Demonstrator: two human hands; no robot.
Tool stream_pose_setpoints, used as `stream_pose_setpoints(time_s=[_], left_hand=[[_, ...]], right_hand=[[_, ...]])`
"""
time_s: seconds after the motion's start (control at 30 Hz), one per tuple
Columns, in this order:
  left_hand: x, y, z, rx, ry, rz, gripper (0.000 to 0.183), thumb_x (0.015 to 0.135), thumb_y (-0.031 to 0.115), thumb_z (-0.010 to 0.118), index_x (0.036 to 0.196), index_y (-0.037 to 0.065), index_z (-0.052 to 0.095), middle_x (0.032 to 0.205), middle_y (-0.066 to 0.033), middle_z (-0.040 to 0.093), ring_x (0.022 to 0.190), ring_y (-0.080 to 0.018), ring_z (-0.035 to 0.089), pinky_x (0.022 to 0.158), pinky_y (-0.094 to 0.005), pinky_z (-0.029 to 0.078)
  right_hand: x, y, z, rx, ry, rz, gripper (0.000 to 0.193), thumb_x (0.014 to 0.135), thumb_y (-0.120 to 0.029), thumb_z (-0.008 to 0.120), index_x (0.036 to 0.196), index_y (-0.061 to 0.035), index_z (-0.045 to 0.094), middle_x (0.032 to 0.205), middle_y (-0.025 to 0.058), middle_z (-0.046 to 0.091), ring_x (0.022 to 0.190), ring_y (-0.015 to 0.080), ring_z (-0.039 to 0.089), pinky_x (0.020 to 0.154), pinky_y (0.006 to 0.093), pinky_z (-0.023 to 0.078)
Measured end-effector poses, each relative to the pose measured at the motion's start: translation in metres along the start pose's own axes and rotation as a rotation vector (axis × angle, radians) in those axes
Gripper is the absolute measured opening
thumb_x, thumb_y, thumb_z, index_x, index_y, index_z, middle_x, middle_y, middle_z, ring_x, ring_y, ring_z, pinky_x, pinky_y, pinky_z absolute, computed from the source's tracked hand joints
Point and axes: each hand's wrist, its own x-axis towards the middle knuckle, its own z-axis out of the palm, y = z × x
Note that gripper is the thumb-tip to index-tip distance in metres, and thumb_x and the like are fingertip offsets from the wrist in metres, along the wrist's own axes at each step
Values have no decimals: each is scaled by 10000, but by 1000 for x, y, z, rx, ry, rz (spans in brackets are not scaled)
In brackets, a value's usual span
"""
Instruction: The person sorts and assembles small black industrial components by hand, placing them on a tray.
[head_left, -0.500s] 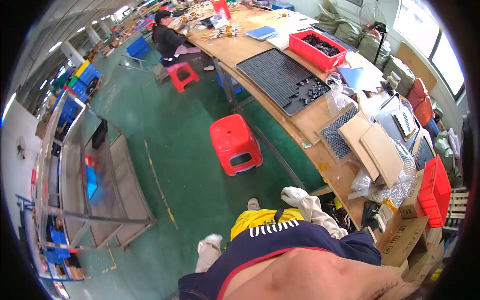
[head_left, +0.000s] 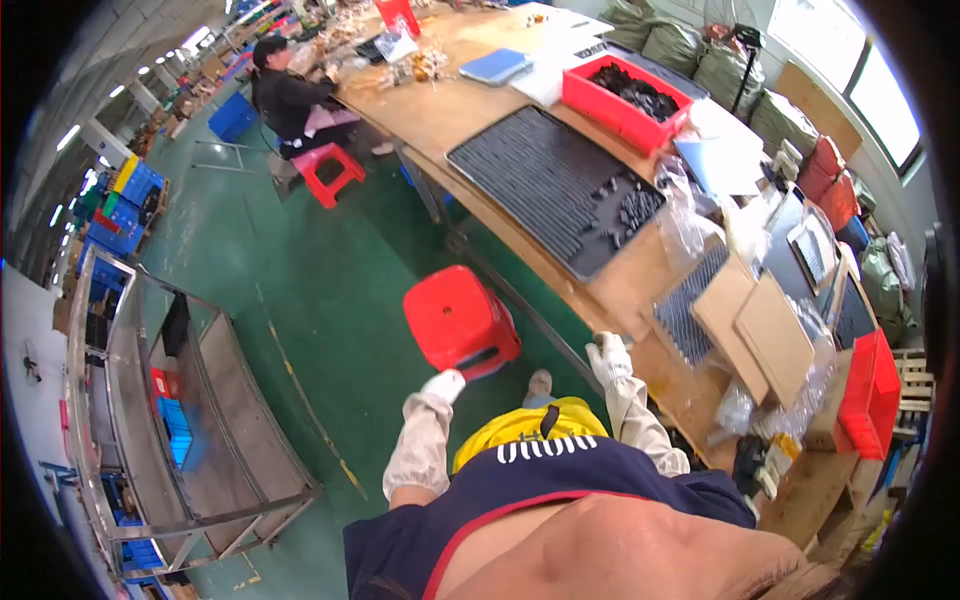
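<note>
Beside a long brown wooden table [head_left: 630,282] stands a red square-topped plastic stool [head_left: 460,322], presumably for seated work there. The white-gloved left hand [head_left: 443,385] is at the stool's near corner, the white-gloved right hand [head_left: 609,358] by the table's edge, perhaps for balance; whether either is spread, closed or touching, I cannot tell.

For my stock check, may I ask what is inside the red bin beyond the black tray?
Black pieces are heaped inside the red bin; whatever lies beneath them is covered.
</note>
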Motion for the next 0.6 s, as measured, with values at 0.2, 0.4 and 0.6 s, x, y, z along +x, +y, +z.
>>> stream_pose_setpoints(time_s=[0.2,0.4,0.6], left_hand=[[-28,-35,10,614,-57,361,269,899,147,506,1058,91,716,1128,-155,699,1061,-357,670,893,-451,550],[-46,-67,2,775,-574,-94,339,963,259,449,1142,153,716,1255,-108,662,1187,-305,621,998,-423,496],[19,46,-60,740,-491,-102,331,954,261,455,1101,151,730,1186,-113,692,1157,-299,638,969,-428,507]], right_hand=[[78,60,37,-127,196,112,243,908,-347,647,933,-106,643,932,155,661,865,356,647,781,467,516],[97,49,45,-215,159,-45,264,932,-349,617,839,-103,626,841,141,651,758,360,639,697,464,525],[95,48,40,-223,188,-105,241,910,-343,634,816,-120,628,781,129,632,695,341,640,643,462,531]])
